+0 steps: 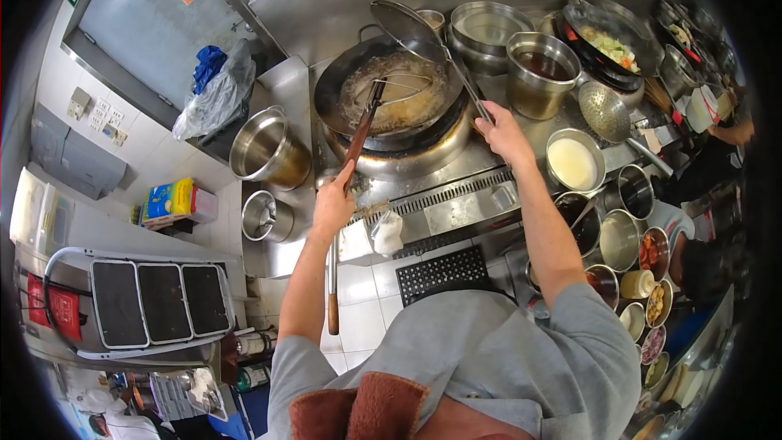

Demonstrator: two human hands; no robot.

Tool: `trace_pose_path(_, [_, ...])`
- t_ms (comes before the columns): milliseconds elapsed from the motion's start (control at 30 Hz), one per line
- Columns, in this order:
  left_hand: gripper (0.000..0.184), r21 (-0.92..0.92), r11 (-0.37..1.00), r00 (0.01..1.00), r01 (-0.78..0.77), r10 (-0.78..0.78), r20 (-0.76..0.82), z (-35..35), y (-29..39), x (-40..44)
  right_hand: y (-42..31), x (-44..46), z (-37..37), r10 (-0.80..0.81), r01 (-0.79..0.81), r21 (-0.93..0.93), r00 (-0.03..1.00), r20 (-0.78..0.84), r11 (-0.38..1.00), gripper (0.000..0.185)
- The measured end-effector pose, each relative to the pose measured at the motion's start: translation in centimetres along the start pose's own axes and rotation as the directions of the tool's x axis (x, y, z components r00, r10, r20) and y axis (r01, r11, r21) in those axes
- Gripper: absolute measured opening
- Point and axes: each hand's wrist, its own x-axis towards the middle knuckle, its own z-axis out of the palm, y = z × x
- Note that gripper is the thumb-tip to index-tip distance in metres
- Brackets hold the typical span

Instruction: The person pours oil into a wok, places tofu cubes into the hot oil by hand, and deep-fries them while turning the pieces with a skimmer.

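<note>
My left hand [334,202] is closed around the wooden handle of a wire skimmer [361,132], whose wire head lies in the wok [332,96]. Bubbling oil-like liquid with pale food fills that wok on the burner. In my right hand [503,137] is the metal handle of a round mesh strainer [403,24], held tilted above the wok's far right side. Below my left hand, a long metal utensil with a wooden end [332,297] hangs over the stove's front edge; its far end is hard to make out.
Steel pots [269,151] flank the wok. To the right lie a perforated ladle [604,112], a bowl of white liquid [573,160] and a second wok [607,45] with vegetables. Several ingredient containers [619,240] line my right side. Another person's arm [733,132] shows at far right.
</note>
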Motion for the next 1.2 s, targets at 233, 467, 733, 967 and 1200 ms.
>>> trace_pose_path(233, [0.069, 0.200, 0.980, 1.000, -0.020, 0.023, -0.008, -0.2, -0.2, -1.2, 0.0, 0.4, -0.8, 0.076, -0.076, -0.008, 0.997, -0.010, 0.997, 0.034])
trace_pose_path(467, [0.066, 0.207, 0.978, 1.000, 0.001, 0.001, -0.014, 0.9, -0.9, -1.4, -0.9, 2.7, 3.0, 0.138, -0.262, 0.563, 0.958, 0.253, 0.784, 0.018])
trace_pose_path(733, [0.069, -0.249, 0.967, 0.989, 0.058, -0.090, -0.115, -2.5, -0.1, -6.9, -10.3, -0.7, 21.3, 0.052, -0.558, 0.692, 0.794, 0.606, 0.458, 0.031])
trace_pose_path(967, [0.039, -0.983, -0.183, 0.922, 0.015, -0.378, 0.084, -6.8, -9.2, -10.1, -13.1, -5.5, 38.7, 0.159, -0.459, 0.621, 0.865, 0.476, 0.636, 0.030])
trace_pose_path(1200, [0.034, -0.992, 0.095, 0.865, 0.080, -0.502, 0.022, -11.4, -9.5, -11.5, -12.3, -8.4, 34.1, -0.490, 0.478, 0.110, 0.856, 0.165, 0.871, 0.034])
